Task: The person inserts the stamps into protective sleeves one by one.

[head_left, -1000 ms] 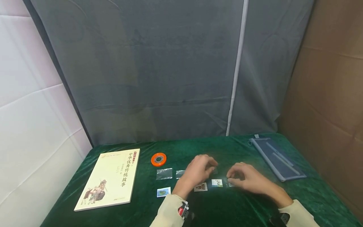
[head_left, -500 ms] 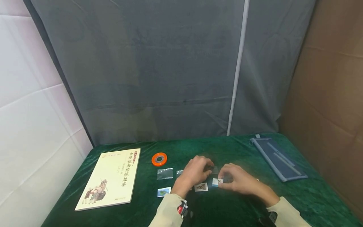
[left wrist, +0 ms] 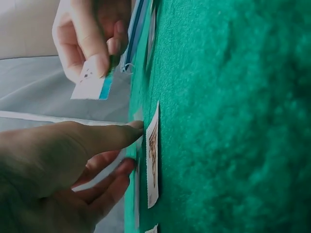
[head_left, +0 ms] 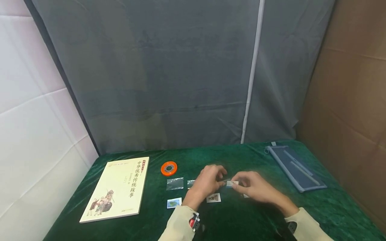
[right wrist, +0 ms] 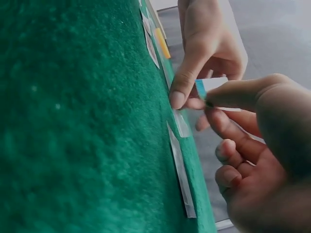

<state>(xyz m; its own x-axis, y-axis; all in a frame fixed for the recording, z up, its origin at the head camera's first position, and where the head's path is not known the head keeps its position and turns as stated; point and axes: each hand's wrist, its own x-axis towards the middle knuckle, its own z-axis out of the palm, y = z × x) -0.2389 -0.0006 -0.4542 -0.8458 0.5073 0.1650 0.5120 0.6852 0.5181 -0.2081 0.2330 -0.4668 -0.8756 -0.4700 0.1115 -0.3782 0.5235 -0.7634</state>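
Right fingers hold a stamp-like card beside the left hand

At the lower centre of the head view, the right hand (head_left: 254, 187) pinches a small white rectangular paper card with a serrated edge and a blue strip (left wrist: 87, 87) between thumb and forefinger, raised off the bench (head_left: 241, 221), which is covered in green velvet. The print on this card is too small to read.

Just left of it, the left hand (head_left: 207, 180) has its thumb tip at a small clear plastic sleeve (right wrist: 181, 126), the other fingers bent; whether they pinch it cannot be told.

Below the hands lies a white card with a brown picture (head_left: 213, 197); another pale card (head_left: 246, 196) shows partly under the right hand. Farther left are a white card with a blue-and-green picture (head_left: 174, 203) and a clear plastic bag (head_left: 175, 183), with an orange ring-shaped reel (head_left: 164, 168) above.

The cream paperback book (head_left: 117, 190) at lower left reads 中华优秀传统故事 down its cover; its smaller lines are illegible. A blue zippered mesh pouch (head_left: 297, 169) lies at lower right. Lettering on the red tag (head_left: 192, 223) at the left wrist is unclear.
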